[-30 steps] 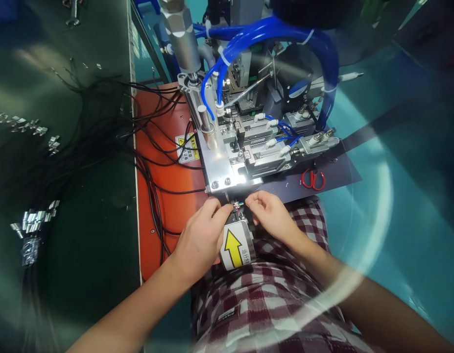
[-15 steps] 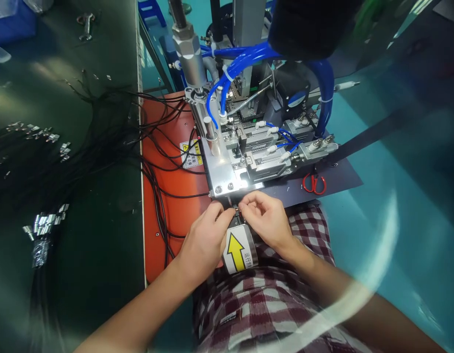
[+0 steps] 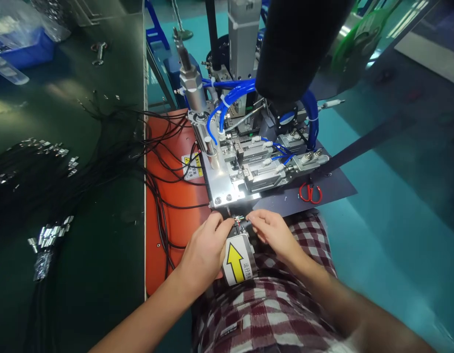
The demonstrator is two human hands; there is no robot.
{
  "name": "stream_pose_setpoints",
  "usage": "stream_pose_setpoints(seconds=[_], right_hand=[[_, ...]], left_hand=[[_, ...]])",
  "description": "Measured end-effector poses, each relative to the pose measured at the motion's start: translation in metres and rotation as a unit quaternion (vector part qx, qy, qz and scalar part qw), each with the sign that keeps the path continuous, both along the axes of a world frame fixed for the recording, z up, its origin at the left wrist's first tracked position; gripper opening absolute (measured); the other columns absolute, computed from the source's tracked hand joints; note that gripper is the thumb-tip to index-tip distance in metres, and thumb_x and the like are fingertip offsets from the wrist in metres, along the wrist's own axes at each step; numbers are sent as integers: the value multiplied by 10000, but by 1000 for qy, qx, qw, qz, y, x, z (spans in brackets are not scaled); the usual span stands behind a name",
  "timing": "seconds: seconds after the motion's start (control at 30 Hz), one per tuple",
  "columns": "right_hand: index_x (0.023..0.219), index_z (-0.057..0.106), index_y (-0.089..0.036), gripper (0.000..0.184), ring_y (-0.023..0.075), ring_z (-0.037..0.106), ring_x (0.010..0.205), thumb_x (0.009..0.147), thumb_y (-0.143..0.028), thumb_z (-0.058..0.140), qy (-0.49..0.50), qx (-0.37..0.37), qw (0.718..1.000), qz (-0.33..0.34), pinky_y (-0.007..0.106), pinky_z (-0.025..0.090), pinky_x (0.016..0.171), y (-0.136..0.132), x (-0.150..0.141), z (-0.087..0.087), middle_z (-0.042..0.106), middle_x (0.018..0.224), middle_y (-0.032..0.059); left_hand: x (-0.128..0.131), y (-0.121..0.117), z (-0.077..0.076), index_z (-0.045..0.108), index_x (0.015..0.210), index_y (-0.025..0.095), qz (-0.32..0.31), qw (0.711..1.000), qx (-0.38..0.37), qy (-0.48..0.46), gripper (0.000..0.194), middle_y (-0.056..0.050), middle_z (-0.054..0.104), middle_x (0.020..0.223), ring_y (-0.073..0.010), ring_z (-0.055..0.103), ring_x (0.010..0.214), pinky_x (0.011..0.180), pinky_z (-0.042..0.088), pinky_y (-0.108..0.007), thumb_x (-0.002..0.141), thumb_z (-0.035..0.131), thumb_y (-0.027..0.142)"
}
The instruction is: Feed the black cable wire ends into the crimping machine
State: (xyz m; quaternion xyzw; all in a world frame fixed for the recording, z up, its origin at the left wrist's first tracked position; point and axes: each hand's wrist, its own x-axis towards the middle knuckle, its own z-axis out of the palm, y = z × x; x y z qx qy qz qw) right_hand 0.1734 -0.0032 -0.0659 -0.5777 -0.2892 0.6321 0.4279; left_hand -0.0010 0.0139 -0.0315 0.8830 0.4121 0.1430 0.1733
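Note:
Thumb and fingers of my left hand (image 3: 206,247) are pinched together on the end of a thin cable, at the front of the machine (image 3: 219,184). Small coloured wires (image 3: 240,218) stick out to the right of those fingertips. My right hand (image 3: 274,235) is closed in a pinch just right of the wire tips, with a narrow gap between the two hands. Whatever its fingertips hold is too small to make out. Below the hands is a metal part with a white label and yellow arrow (image 3: 234,262).
Black cables (image 3: 158,211) run across the orange plate (image 3: 186,215) from the dark table (image 3: 112,255) at left. Metal-ended cable bundles (image 3: 54,235) and a wrench (image 3: 99,54) lie there. Red-handled scissors (image 3: 310,193) rest on the grey plate at right. Blue air tubes (image 3: 237,93) arch over the machine.
My right hand has drawn slightly right, away from my left fingertips, and the coloured wires now show between them. My left hand keeps its pinch. The camera view has shifted, so the scene sits lower.

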Motion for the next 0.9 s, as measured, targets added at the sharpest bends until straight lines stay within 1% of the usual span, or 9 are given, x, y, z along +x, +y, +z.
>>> stream_pose_setpoints(seconds=[0.13, 0.27, 0.4, 0.47, 0.53, 0.6, 0.67, 0.8, 0.9], right_hand=[[685, 610, -143, 328, 58, 299, 409, 669, -455, 710, 21, -11, 999, 29, 218, 182, 396, -7, -8, 3, 416, 475, -75], [629, 589, -148, 300, 62, 314, 411, 654, -424, 705, 25, -14, 999, 23, 217, 209, 404, -4, -15, 10, 414, 460, -72], [673, 593, -163, 245, 85, 355, 428, 744, -397, 615, -61, 24, 997, 31, 227, 260, 422, -6, -18, 12, 447, 494, -55], [693, 597, -178, 203, 102, 394, 463, 798, -348, 558, -192, 78, 978, 30, 238, 290, 457, -9, -18, 13, 481, 525, -39], [695, 600, -192, 183, 118, 439, 508, 829, -286, 518, -329, 145, 933, 28, 252, 319, 513, -11, -17, 14, 521, 560, -23], [710, 603, -199, 174, 128, 476, 546, 841, -246, 499, -401, 196, 894, 31, 263, 337, 563, -11, -15, 15, 552, 591, -15], [725, 595, -198, 158, 128, 478, 549, 842, -249, 502, -373, 204, 904, 39, 260, 342, 563, -7, -12, 13, 549, 598, -16], [717, 547, -188, 191, 102, 380, 457, 819, -350, 540, -130, 112, 983, 62, 234, 275, 451, 1, -8, 5, 438, 527, -55], [699, 542, -182, 256, 88, 345, 423, 787, -418, 585, -16, 72, 995, 60, 231, 236, 436, 3, -7, 0, 400, 492, -74]], left_hand=[[-1, 0, 0, 619, 1059, 116, 12, 1000, -10, 0, 273, -72, 532, 863, -181, 590, 727, 640, 539, -288, 902, 396, 117], [-2, 1, -2, 616, 1070, 119, 12, 1000, -1, -7, 284, -72, 528, 856, -179, 589, 717, 635, 535, -283, 902, 388, 118], [-2, 2, -3, 623, 1064, 114, 15, 1000, 3, -6, 293, -76, 532, 854, -184, 595, 717, 624, 537, -285, 893, 386, 108], [-2, 1, -2, 628, 1052, 110, 18, 1000, 5, -4, 297, -79, 536, 853, -188, 598, 724, 622, 538, -288, 889, 380, 102], [-2, 1, -2, 630, 1046, 110, 19, 1000, 4, -2, 299, -78, 537, 850, -187, 597, 718, 618, 538, -288, 886, 378, 98], [-1, 1, -2, 629, 1047, 114, 19, 1000, 1, 0, 297, -74, 537, 849, -182, 593, 715, 623, 538, -286, 883, 381, 99], [-2, 1, -2, 626, 1051, 124, 20, 1000, -4, 0, 294, -70, 536, 854, -175, 588, 720, 631, 536, -277, 883, 385, 101], [-2, 2, 0, 618, 1063, 153, 19, 1000, -6, 6, 304, -63, 541, 869, -164, 578, 735, 648, 527, -262, 885, 379, 94], [-2, 2, 8, 620, 1084, 167, 11, 999, 15, 49, 320, -65, 553, 874, -186, 563, 769, 664, 518, -295, 855, 421, 64]])
